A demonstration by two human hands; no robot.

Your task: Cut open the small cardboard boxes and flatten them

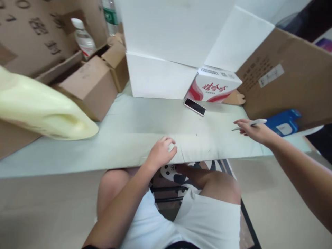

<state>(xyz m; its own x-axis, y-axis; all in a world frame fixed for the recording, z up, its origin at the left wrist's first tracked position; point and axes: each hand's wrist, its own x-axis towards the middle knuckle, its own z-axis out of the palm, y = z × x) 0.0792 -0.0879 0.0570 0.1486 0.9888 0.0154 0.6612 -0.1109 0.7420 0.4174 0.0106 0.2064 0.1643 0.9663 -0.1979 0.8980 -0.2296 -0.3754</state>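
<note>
Pale green covers the bench (124,128) across my view, and on it, from biggest down, I see white boxes (160,74) at the back, a brown carton (290,72) leaning in from the right, a cream plastic jug (44,110) lying on its side at left, a red-and-white box (215,84) and, just in front of that, a dark phone (194,106). The left hand (161,152) rests on the near edge of the bench, fingers loosely curled with nothing in them. The right hand (255,132) hovers near the bench's right end, thumb and fingers pinching a slim white pen (259,121), its tip pointing left. I judge the pen light, stiff and smooth, apt to roll or slip; mid-barrel is the steadiest place to pinch it.
</note>
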